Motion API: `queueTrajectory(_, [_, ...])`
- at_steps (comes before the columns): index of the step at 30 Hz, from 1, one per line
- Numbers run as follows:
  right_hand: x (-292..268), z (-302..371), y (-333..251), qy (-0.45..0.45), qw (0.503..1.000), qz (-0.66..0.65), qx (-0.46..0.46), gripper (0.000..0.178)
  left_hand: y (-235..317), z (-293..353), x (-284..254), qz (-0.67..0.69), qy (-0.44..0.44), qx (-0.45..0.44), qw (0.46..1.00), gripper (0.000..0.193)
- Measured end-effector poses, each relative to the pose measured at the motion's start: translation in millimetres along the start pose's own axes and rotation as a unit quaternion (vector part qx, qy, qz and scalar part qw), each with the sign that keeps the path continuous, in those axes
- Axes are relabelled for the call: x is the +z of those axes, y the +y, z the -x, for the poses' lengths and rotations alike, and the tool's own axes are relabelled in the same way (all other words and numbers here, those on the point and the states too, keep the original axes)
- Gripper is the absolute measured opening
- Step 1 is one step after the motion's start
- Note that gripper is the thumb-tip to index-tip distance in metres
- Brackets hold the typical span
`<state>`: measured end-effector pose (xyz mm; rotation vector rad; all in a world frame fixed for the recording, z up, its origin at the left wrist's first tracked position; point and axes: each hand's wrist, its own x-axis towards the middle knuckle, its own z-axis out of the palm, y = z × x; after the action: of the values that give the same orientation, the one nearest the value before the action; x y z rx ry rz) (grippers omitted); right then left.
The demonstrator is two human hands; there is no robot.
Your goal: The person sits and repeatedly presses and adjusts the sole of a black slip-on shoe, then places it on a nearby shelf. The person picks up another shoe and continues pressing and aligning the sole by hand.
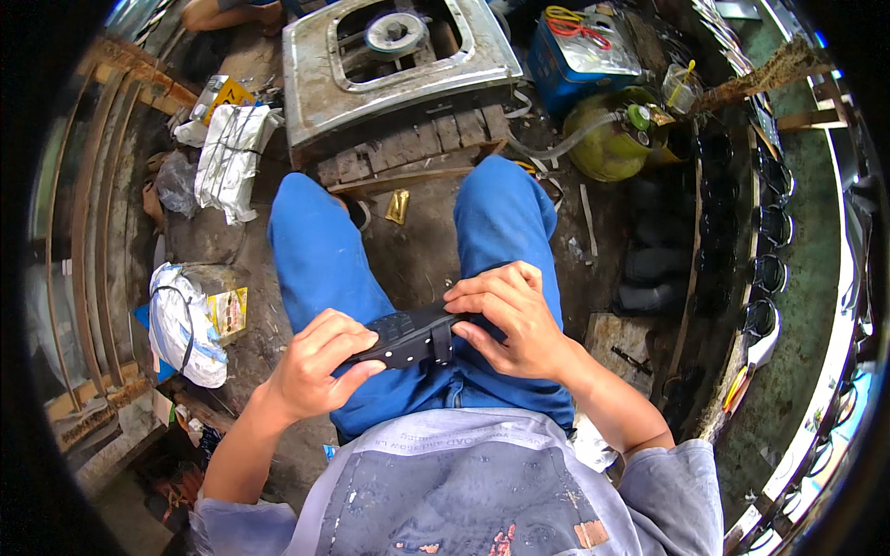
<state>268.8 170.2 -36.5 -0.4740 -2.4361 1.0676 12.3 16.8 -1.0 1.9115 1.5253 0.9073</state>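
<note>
A black sandal [400,326] with white dots along its strap lies across my lap, over the blue trousers [320,246]. My left hand [320,361] grips one end of it, thumb on the near side and fingers on the far side. Around the other end, my right hand [505,320] is closed, with its fingers over the top and its thumb along the near edge. The sandal is tilted, its right end farther from me. My fingers cover both ends.
Ahead stands a metal-topped bench [311,83] with a burner [397,33]. Right of it are a green gas cylinder [598,139] and a blue box [553,69]. Wrapped white bundles [225,167] lie at left. Black sandals or straps [774,227] line the right rack. Another person's limb [227,16] shows far left.
</note>
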Motion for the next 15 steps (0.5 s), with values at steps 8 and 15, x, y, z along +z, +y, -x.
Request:
queueTrajectory(8, [21, -34, -34, 0.005, 0.999, 0.005, -0.041, 0.033, -3, 8, 1, -0.112, 0.054, 0.075, 0.989, 0.022])
queueTrajectory(15, [35, -49, -32, -0.008, 0.999, -0.014, -0.034, 0.028, -14, 28, -7, 0.005, 0.108, 0.01, 0.994, 0.023])
